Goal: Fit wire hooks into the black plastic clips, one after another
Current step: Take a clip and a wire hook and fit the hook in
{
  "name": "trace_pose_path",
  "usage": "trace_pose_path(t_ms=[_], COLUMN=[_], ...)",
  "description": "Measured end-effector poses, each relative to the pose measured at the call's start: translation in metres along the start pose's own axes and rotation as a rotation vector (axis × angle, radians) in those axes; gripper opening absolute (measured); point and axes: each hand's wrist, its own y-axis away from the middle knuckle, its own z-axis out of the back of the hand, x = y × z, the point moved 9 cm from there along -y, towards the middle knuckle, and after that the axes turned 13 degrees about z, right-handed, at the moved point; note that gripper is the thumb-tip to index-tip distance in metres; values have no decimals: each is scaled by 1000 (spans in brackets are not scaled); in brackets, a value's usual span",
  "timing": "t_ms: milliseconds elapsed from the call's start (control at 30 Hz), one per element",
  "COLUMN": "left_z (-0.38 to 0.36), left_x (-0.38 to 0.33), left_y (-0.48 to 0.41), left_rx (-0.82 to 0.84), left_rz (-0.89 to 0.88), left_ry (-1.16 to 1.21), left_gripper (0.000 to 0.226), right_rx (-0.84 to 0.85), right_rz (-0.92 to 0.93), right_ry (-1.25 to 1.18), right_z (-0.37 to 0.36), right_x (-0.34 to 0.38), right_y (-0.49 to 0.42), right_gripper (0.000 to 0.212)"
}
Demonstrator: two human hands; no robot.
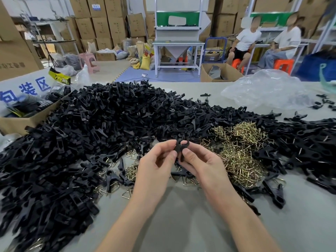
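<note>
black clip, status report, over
Left hand and right hand both pinch one black clip. No wire hook visible in it yet. Wire hook pile just right of hands, nothing in the way.

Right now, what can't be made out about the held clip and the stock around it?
1. Head view: whether a wire hook sits in the black clip; the left hand and right hand cover its lower part.
2. Head view: contents of the cardboard box; blurred, cut off by the left edge.
3. Head view: single hooks in the wire hook pile; too small and tangled.
</note>
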Motion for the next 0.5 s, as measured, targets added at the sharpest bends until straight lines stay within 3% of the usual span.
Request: trace_pose_path(t_ms=[500], left_z=[1], left_x=[2], left_y=[0], left_rx=[22], left_rz=[25], left_ry=[29], left_gripper=[24], right_rx=[76], right_rz=[14], right_ry=[29], right_z=[-6], right_x=[6], right_y=[2], right_gripper=[27])
